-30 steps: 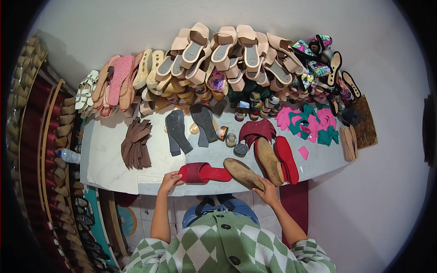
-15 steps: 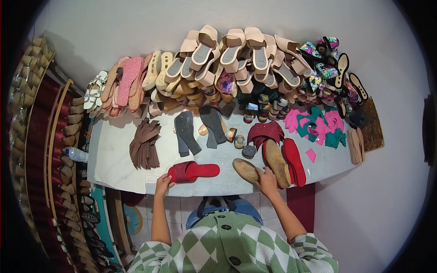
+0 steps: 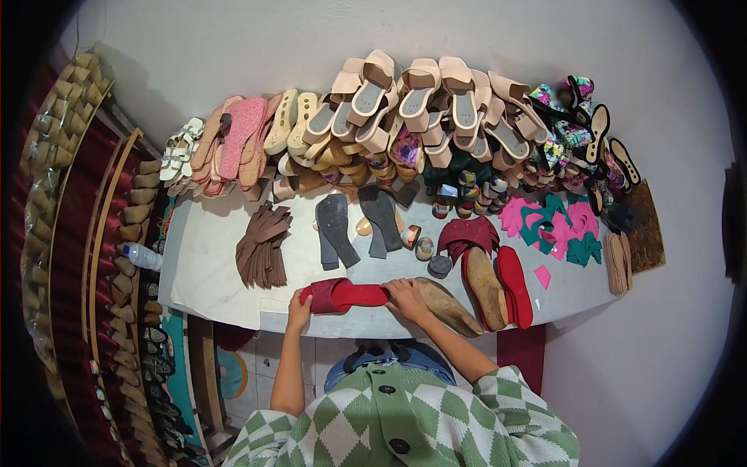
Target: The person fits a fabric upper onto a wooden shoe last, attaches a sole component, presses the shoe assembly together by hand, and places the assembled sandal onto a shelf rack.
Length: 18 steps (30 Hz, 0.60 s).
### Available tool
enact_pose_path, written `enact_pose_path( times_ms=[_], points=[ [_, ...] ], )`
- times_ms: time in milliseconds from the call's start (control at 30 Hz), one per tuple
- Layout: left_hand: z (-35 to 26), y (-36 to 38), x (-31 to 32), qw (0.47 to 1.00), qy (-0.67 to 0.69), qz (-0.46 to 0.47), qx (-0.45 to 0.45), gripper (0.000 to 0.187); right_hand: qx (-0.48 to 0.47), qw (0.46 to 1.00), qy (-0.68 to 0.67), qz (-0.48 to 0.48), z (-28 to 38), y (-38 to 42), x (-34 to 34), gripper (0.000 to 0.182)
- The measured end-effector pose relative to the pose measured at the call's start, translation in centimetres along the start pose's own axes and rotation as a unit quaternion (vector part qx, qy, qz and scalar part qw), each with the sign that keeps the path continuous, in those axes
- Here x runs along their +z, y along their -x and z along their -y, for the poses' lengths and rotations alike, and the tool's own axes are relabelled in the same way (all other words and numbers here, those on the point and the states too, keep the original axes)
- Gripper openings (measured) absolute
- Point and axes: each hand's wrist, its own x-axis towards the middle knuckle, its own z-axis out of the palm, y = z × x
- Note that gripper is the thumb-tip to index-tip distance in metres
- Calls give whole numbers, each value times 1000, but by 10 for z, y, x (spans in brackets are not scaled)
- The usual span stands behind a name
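A red slide sandal [image 3: 354, 295] with a dark red upper lies lengthwise near the table's front edge. My left hand [image 3: 299, 311] grips its toe end, fingers closed round it. At the heel end, my right hand [image 3: 406, 299] has its fingers closed on the sole. Just right of that hand a wooden shoe last [image 3: 447, 306] lies slanted, partly behind my wrist. Beyond it, a second wooden last [image 3: 485, 286] rests on a red sole, next to another red sole [image 3: 513, 288]. Dark red uppers [image 3: 469, 236] are stacked behind these.
Heeled sandals [image 3: 420, 86] are piled high along the back wall. Brown strips [image 3: 263, 245], dark grey soles [image 3: 336, 232], and pink and green cut pieces [image 3: 552, 226] lie across the table [image 3: 210, 272]. Shelves of lasts [image 3: 132, 233] stand at left, with a plastic bottle [image 3: 142, 257].
My right hand has let go of the wooden last and moved left onto the sandal's heel. That last now lies turned, its near end toward the right. The view has shifted slightly.
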Motion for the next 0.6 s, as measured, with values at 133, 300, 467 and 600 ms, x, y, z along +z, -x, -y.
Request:
enact_pose_path(
  times_ms=[133, 300, 467, 600],
  points=[
    [-8, 5, 3, 999, 34, 5, -39, 24, -18, 1000, -5, -9, -9, -2, -2, 53],
    [-13, 8, 5, 994, 70, 24, -81, 32, 77, 986, 11, -149, -32, 1, -33, 53],
    [-13, 8, 9, 986, 133, 18, -96, 34, 231, 964, 83, -104, -69, 20, -64, 56],
    [-19, 6, 13, 974, 202, 33, -100, 34, 148, 963, -124, -189, -93, 27, -55, 47]
  ],
)
